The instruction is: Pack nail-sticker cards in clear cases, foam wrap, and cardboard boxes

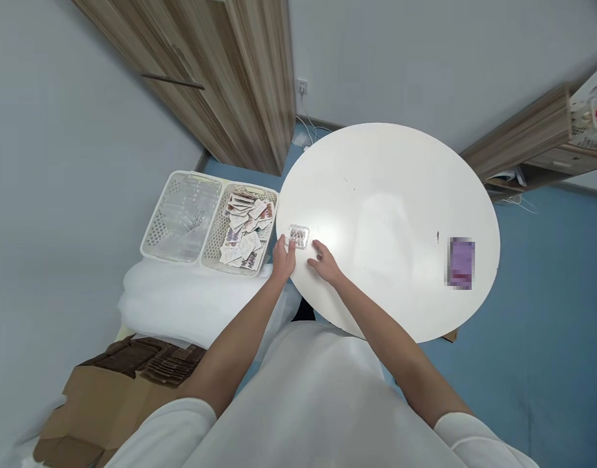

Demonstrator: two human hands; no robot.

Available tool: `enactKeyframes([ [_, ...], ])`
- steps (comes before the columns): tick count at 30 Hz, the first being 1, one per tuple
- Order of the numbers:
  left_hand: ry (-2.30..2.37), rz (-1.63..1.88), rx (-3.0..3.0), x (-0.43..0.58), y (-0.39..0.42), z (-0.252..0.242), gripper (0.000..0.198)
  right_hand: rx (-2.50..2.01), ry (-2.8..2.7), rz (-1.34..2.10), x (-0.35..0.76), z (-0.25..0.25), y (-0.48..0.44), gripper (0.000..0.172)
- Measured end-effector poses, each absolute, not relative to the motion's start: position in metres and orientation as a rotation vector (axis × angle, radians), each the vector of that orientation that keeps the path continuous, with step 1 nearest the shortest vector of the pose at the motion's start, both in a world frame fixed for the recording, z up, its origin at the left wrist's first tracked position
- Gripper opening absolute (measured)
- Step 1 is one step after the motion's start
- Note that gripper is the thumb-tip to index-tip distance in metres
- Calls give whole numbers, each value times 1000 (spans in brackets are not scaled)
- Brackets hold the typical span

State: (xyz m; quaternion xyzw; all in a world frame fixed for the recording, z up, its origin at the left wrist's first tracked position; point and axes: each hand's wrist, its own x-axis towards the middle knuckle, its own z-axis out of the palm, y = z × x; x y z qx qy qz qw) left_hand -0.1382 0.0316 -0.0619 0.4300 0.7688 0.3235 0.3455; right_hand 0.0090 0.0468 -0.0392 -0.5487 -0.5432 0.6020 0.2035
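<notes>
A small clear plastic case (299, 235) with rows of dark, shiny little pieces inside lies at the left edge of the white round table (376, 169). My left hand (283, 260) grips the near-left corner of this case, thumb on top. To the right of the case, just apart from it, my right hand (326, 262) hovers over the tabletop with its fingers spread and nothing in them. The pieces in the case are too small to name with certainty.
Left of the table stands a white basket (206, 266) with clear plastic cases in one half and printed cards (247, 234) in the other. A white foam roll (181, 299) and an open cardboard box (108, 396) lie nearer. A blurred purple item (460, 263) rests at the table's right.
</notes>
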Motion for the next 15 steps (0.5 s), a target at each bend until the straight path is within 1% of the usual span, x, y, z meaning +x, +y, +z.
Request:
enactKeyframes([
  [3,1931,869,1086,-135,28,-62,48,-1466,-1386,1782,-3,-40,48,68],
  [7,1893,911,1038,-129,22,-58,42,-1452,-1326,1802,1,-41,45,67],
  [11,1846,929,1064,-115,16,-50,40,-1480,-1334,1732,21,-41,36,64],
  [15,1762,950,1164,-84,9,-41,39,-1504,-1371,1577,60,-38,21,60],
])
